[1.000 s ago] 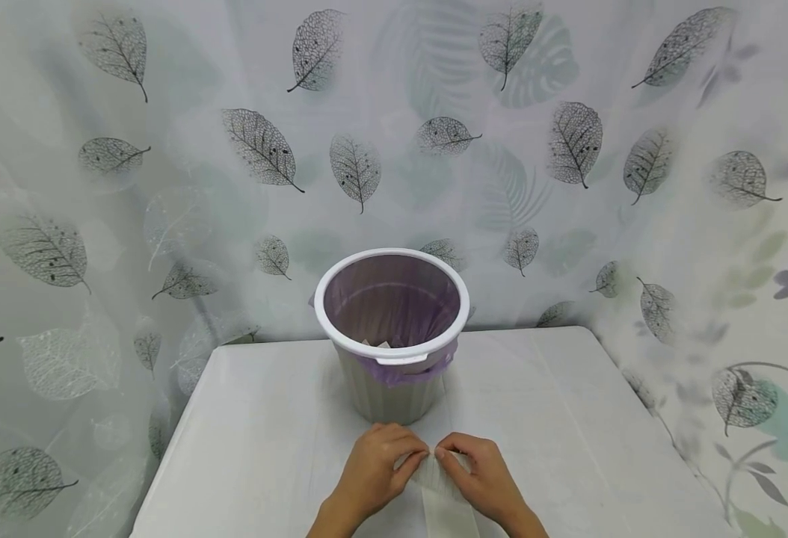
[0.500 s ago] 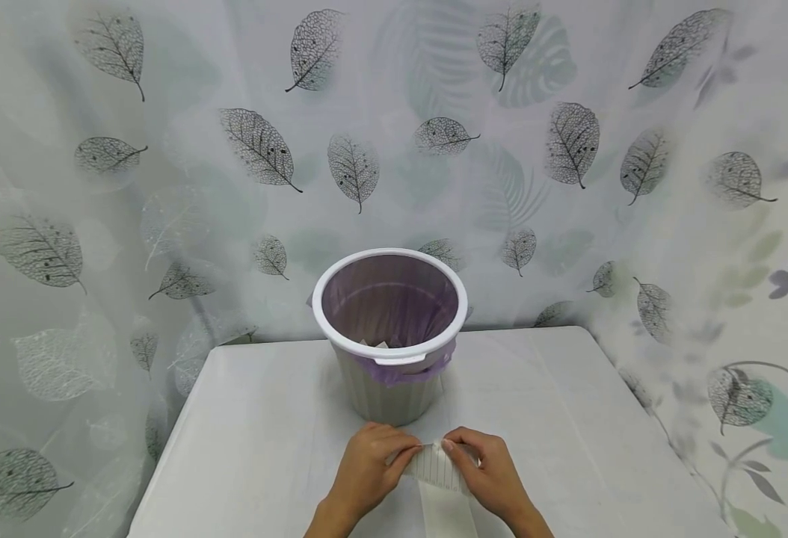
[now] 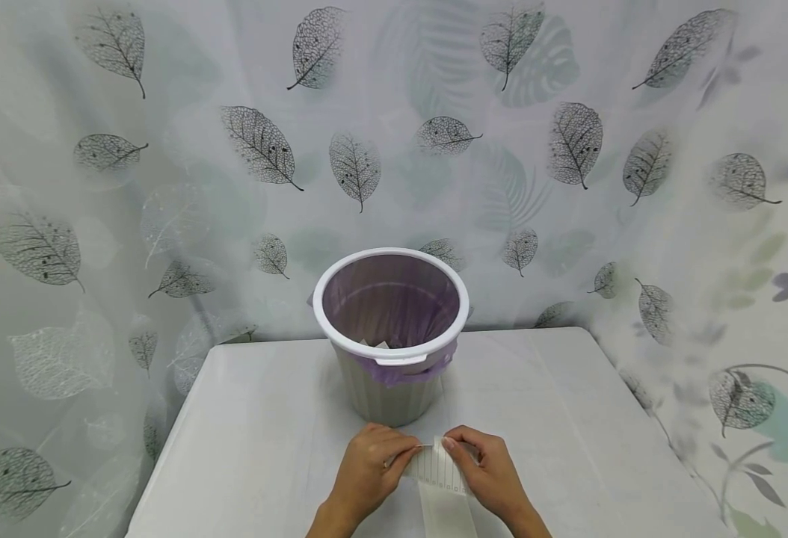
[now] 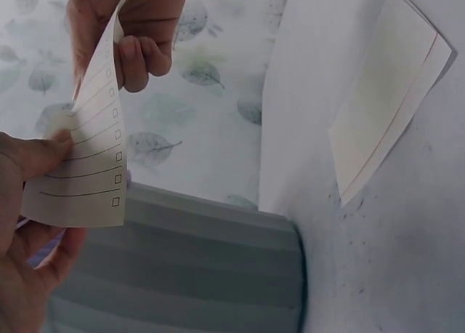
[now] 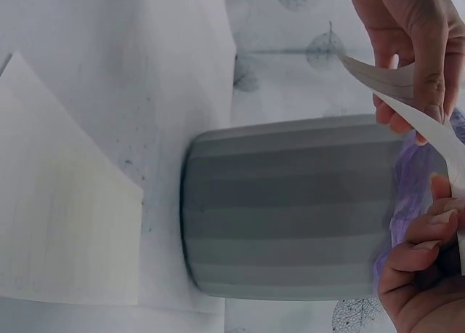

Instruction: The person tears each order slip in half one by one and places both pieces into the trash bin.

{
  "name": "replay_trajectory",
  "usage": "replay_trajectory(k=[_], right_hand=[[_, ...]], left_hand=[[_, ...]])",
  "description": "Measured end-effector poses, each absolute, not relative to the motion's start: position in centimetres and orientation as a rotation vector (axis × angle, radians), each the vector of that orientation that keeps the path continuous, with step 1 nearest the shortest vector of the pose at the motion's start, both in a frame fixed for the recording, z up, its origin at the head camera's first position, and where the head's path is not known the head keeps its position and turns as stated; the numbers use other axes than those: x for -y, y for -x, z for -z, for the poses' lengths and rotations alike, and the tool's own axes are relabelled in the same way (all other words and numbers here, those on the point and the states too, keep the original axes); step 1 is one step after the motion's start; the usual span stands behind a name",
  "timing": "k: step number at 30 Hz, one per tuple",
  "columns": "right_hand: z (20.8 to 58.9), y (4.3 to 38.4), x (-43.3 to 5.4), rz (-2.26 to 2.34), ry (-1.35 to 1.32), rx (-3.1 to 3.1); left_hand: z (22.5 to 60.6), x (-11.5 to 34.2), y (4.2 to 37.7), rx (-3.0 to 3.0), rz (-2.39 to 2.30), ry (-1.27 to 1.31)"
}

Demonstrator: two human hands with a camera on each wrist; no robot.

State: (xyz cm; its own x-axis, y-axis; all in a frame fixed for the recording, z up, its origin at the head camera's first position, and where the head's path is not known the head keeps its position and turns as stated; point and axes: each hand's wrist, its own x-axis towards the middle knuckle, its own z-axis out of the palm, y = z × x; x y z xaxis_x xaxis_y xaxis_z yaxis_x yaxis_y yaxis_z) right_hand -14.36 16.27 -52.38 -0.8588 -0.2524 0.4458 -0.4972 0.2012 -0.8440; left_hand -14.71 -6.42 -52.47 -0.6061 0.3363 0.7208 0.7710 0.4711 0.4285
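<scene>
Already, pale scraps (image 3: 383,345) sit in the bin (image 3: 390,396). Left hand (image 3: 370,465) and right hand (image 3: 490,472) pinch a lined sheet (image 3: 436,469); a paper stack (image 3: 449,514) seemingly remains.

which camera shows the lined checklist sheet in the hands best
The left wrist view: the lined checklist sheet is large there, its checkboxes clear. The head view shows it small and partly covered; the right wrist view shows it curled, nearly edge-on.
</scene>
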Motion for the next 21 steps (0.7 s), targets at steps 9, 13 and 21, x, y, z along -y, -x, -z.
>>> replay_trajectory(k=[9, 13, 21], right_hand=[[52.77, 14.61, -16.33, -1.655, -0.596, 2.288], [52.87, 14.75, -16.38, -1.636, -0.586, 2.296], [53.03, 14.82, -16.62, -1.634, -0.492, 2.308]], left_hand=[[52.27, 6.46, 14.71, 2.099, 1.044, 0.909], [52.15, 6.46, 14.76, 2.054, 1.044, 0.925], [51.93, 6.57, 14.92, 1.976, 1.02, 0.946]])
